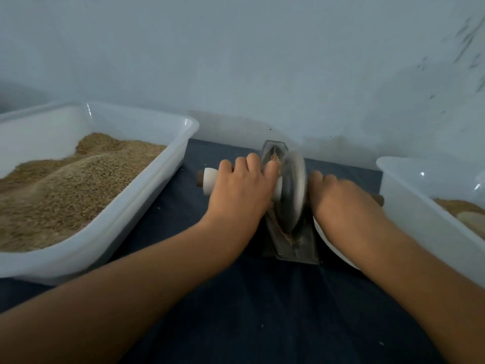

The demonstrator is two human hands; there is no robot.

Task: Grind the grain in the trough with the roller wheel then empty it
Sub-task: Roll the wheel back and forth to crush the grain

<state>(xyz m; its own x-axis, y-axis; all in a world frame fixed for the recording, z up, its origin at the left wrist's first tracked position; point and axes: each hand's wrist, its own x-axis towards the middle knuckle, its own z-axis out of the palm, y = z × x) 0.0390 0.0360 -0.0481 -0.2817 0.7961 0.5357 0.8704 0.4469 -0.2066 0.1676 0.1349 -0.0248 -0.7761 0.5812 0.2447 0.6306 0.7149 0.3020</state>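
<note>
Two forearms entering from lower left and lower right of frame, both bare. No sleeves, gloves or jewellery visible on left hand (237, 191) or right hand (341, 198).

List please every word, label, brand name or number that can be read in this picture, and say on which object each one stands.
None: no readable text shows anywhere.
The roller wheel, motion-blurred, shows no marking.
The trough, both white tubs, left and right, and the dark cloth are plain.
The wall carries only dark scuffs, not letters.

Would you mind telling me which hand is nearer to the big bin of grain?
Left. The left hand grips the axle just right of the big bin; the right hand lies beyond the roller wheel.
</note>
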